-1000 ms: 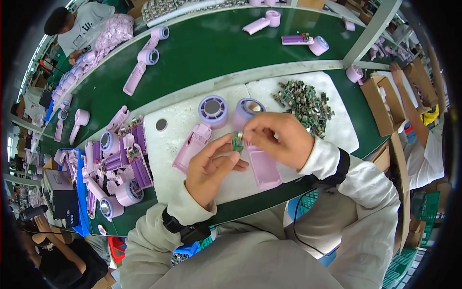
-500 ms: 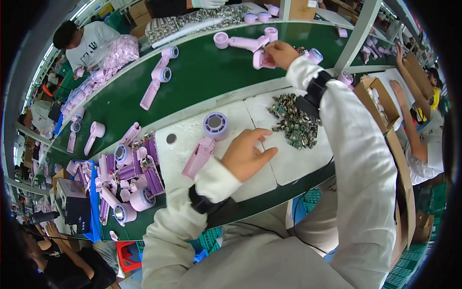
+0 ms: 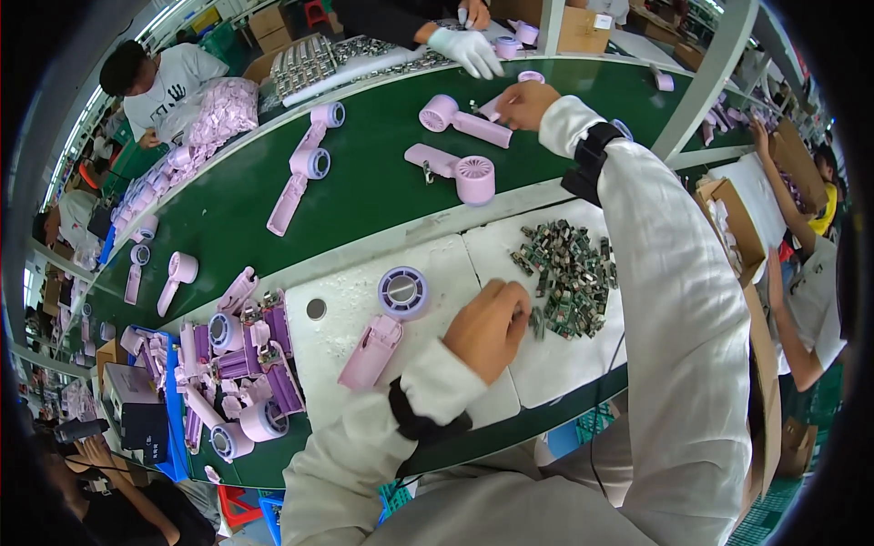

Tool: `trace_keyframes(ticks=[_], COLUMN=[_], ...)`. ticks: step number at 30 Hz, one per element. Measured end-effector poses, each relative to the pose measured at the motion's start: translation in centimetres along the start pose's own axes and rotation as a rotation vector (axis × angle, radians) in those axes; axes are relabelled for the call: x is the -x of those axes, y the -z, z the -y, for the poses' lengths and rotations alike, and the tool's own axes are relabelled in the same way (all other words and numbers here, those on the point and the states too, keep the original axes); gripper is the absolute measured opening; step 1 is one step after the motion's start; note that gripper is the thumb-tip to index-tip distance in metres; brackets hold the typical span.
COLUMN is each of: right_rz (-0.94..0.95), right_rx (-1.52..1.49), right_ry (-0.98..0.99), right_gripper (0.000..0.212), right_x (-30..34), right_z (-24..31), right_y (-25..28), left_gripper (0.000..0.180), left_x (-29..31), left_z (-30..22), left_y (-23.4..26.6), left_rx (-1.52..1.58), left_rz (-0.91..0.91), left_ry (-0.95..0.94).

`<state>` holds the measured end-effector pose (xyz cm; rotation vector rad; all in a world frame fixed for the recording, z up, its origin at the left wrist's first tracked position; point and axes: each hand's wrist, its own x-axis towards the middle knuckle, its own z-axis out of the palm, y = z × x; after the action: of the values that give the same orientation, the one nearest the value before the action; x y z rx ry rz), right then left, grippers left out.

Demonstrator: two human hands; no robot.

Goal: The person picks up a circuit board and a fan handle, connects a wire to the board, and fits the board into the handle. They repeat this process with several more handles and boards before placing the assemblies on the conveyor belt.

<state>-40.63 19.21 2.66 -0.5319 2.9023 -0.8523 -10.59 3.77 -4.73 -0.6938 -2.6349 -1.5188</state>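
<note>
My left hand [image 3: 492,329] is closed at the edge of a pile of small circuit boards [image 3: 574,282], its fingertips pinching one small board [image 3: 537,321]. Out over the green belt, my right hand [image 3: 526,105] has its fingers curled on a pink fan housing [image 3: 490,109], partly hidden behind them. Just nearer lies a pink handheld fan [image 3: 474,179] with a small metal-and-board piece by its handle. Another pink fan [image 3: 439,114] lies left of my right hand. On the white foam board, an opened fan [image 3: 403,291] lies left of my left hand, its pink handle shell [image 3: 371,351] towards me.
A blue bin [image 3: 173,400] and a heap of pink shells with purple parts [image 3: 241,355] stand at the left. More fans lie along the belt [image 3: 237,205]. Across it, a co-worker's white-gloved hand [image 3: 466,50] reaches over. A grey post [image 3: 706,82] rises at right.
My left hand has moved right to the boards and closed from an open pose. A pink fan now lies on the belt below my right hand. A co-worker's gloved hand has come over the belt.
</note>
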Motion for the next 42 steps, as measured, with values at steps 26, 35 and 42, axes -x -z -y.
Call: trace_keyframes(ticks=[26,35,42], right_rz=[-0.004,0.088,-0.046], right_rx=[0.191,0.377,0.391], right_ry=[0.688,0.729,0.541], right_gripper=[0.039,0.071,0.06], right_x=[-8.1,-7.9,-1.4], right_z=[14.0,14.6,14.5], right_y=[-8.9,-16.3,-9.0], left_gripper=[0.024,0.02,0.024], left_x=[3.7,3.1,3.4], left_z=[-1.1,0.2,0.3], left_y=[2.5,-0.1,-0.6], left_rx=[0.547,0.405,0.498], left_rz=[-0.063,-0.14,-0.203], left_ry=[0.201,0.08,0.101])
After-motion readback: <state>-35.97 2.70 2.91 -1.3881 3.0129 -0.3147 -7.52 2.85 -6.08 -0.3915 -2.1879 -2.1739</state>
